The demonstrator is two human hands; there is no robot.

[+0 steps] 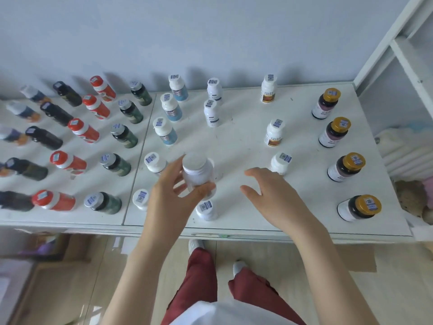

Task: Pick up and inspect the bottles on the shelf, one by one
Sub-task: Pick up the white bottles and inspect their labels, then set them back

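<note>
1. Far-left column: white-capped dark bottles [30,93] are cut by the frame edge, so the count cannot be determined.
2. Second column: five black bottles [55,112].
3. Third column: five red bottles [83,130].
4. Fourth column: five green bottles [124,136] with silver caps.
5. Fifth column: five blue-label bottles [165,131] with white caps. The two nearest are partly hidden by the left hand.
6. Left hand [173,191]: the fingers and thumb are curled round the held white bottle [198,172]. The bottle is cap up, over the surface [234,141], in the gap of the sixth column.
7. Sixth column: three standing white bottles [212,113]. Two are behind the held white bottle and one is in front of it, near the front edge.
8. Right hand [269,195]: the fingers are spread and relaxed and hold nothing. The hand is apart from the left hand.
9. Seventh column: three brown-label bottles [274,132]. The nearest is just beside the right hand's fingertips.
10. Eighth column: four gold-capped bottles [334,132].
</note>
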